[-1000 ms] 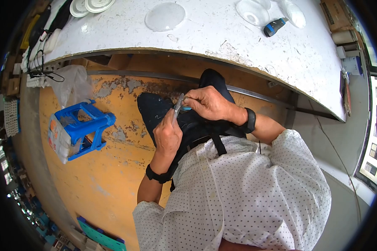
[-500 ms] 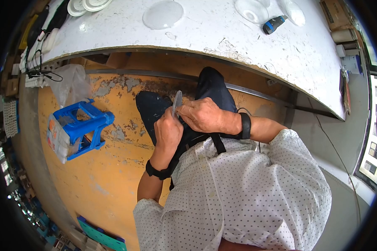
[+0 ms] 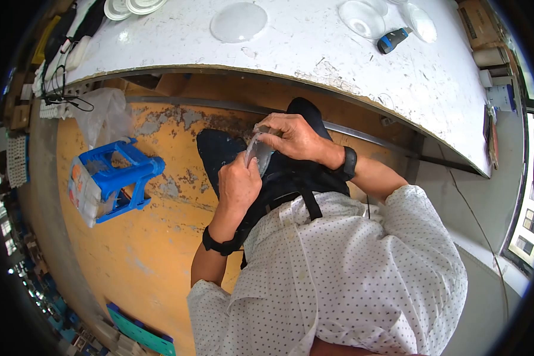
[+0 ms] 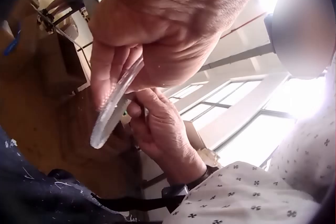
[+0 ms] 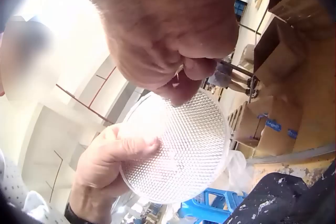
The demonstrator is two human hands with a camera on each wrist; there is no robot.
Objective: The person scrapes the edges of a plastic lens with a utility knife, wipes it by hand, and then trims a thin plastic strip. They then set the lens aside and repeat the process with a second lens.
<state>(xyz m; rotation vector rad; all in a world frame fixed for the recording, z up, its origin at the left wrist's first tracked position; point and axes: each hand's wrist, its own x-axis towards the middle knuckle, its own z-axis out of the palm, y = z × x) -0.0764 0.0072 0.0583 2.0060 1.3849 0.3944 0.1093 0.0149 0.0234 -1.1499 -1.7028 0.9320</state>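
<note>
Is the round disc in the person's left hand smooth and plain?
No, the disc in the left hand shows a fine grid-like texture.

The location is a workshop or small production room. The primary indicator is the long white worktable [image 3: 314, 56], whose top is scratched and marked. Clear round discs [image 3: 239, 22] and a blue-and-black hand tool [image 3: 393, 41] lie on this surface. The orange floor [image 3: 142, 255] has a worn coating, with grey and dark patches exposed near the table. A blue plastic stool [image 3: 127, 175] is positioned on the floor. A cardboard box [image 5: 283, 111] bearing blue tape appears in the right wrist view. Large windows [image 4: 244, 137] admit bright light. The dark trousers [image 5: 273, 198] of the seated person carry pale flecks.
</note>
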